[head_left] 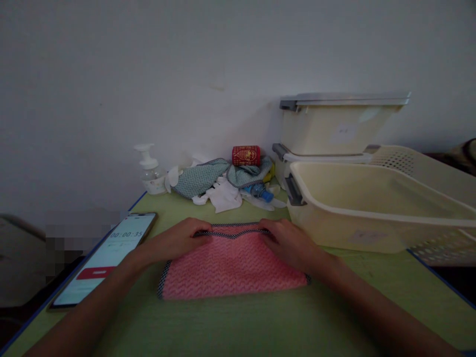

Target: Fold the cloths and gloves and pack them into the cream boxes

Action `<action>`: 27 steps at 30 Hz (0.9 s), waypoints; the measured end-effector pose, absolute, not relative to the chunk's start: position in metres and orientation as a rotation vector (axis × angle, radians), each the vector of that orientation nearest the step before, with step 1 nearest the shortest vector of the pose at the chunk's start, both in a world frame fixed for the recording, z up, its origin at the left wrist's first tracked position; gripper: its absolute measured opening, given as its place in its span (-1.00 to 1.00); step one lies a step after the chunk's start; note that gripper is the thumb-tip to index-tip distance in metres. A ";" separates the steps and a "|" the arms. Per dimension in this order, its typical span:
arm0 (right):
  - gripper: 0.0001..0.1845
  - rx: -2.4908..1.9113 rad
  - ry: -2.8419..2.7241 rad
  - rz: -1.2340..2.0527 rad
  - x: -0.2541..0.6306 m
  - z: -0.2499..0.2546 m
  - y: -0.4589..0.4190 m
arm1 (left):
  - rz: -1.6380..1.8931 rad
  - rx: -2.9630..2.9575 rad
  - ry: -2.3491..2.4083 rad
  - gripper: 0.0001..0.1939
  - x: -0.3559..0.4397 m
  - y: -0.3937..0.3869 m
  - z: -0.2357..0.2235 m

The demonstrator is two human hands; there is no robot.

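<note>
A pink textured cloth [230, 270] with a black-and-white checked border lies folded on the green table, its fold towards me. My left hand [188, 239] grips the far edge near the left corner, fingers curled over the border. Near the right corner, my right hand [288, 241] pinches the same edge between thumb and fingers. Between the two hands the upper layer's border sags a little, and a strip of the lower layer shows behind it. The fingertips under the edge are partly hidden.
A phone [107, 255] showing a timer lies at left. Behind the cloth are a pump bottle [151, 171], grey-green cloths [203, 178], a white glove [223, 194], a red can [246, 155] and a blue-capped bottle [260, 192]. A cream bin [345, 230] and lidded boxes [334, 131] stand right.
</note>
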State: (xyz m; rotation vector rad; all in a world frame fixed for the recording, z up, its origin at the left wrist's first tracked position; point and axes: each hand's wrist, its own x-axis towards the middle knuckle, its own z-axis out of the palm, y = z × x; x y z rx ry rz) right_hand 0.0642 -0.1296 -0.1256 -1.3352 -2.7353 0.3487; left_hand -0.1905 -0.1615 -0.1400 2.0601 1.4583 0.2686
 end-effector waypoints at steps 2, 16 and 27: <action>-0.82 -1.324 -2.742 0.308 0.064 -0.127 -0.129 | 0.292 2.087 1.492 -0.80 -0.189 -0.161 -0.143; -0.75 -1.493 -2.718 0.071 0.058 -0.130 -0.128 | 0.592 2.033 1.796 -0.81 -0.185 -0.155 -0.150; -0.69 -1.560 -2.692 -0.273 0.051 -0.129 -0.133 | 0.718 1.873 1.897 -0.79 -0.182 -0.153 -0.154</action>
